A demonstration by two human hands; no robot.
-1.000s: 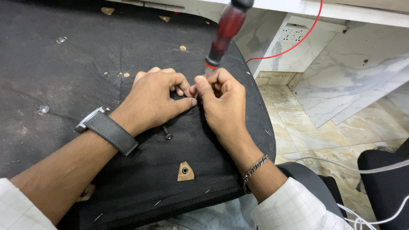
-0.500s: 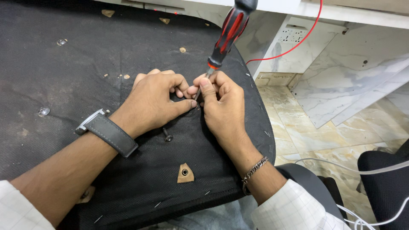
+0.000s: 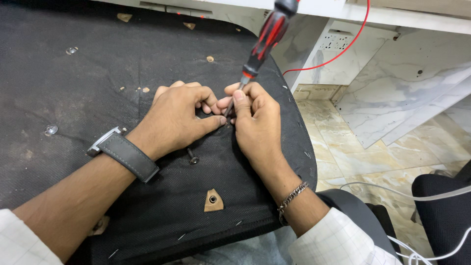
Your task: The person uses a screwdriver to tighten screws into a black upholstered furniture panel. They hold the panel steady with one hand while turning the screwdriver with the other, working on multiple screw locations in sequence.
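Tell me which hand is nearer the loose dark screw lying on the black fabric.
Left. The left hand rests just above the loose dark screw, its thumb almost over it; the right hand, gripping the red-and-black screwdriver, sits further to the screw's right.

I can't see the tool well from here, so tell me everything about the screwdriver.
The screwdriver has a red and black handle that looks plastic and a thin metal shaft. It stands tilted, handle up and leaning right, tip down between both hands on the black fabric. The right hand pinches the shaft; the left hand touches near the tip.
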